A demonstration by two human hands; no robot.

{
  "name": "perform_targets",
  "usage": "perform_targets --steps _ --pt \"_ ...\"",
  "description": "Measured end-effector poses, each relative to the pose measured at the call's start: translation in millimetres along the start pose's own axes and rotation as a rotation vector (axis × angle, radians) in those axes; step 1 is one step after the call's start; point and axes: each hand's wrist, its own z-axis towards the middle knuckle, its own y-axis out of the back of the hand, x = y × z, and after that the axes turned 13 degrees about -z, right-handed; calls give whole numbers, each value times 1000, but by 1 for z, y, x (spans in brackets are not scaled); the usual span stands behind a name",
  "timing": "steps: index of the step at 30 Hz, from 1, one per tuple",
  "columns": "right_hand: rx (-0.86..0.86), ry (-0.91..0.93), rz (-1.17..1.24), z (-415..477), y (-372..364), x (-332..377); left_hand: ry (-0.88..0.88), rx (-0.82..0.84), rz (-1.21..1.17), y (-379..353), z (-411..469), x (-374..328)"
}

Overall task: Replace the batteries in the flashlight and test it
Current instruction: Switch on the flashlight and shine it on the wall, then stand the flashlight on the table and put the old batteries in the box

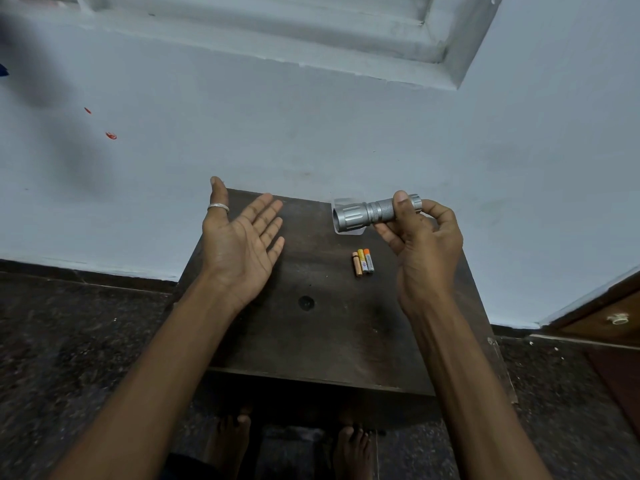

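A silver flashlight (367, 213) lies level in the air above the far right part of a small dark wooden table (311, 341), its lens end pointing left. My right hand (422, 247) grips its tail end, thumb on top. My left hand (242, 237) hovers over the table's left side, palm up and turned toward the lens, fingers spread, a silver ring on the thumb. Three small batteries (363, 261) lie side by side on the table under the flashlight, orange and yellow tipped.
The table stands against a pale blue wall (311, 133) with a window ledge above. A clear plastic piece (349, 232) lies on the table behind the flashlight. A round hole (306, 302) marks the tabletop. A wooden door (609, 320) is at right. My bare feet (291, 445) show below.
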Motion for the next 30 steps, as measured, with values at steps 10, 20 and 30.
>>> perform_targets --steps 10,20,30 --pt "91 -30 -73 -3 -4 -4 6 -11 417 -5 0 13" --pt "162 92 -427 -13 -20 -15 -438 216 1275 2 -3 38" --pt "417 209 -921 -30 -43 -37 -636 70 1302 11 6 34"
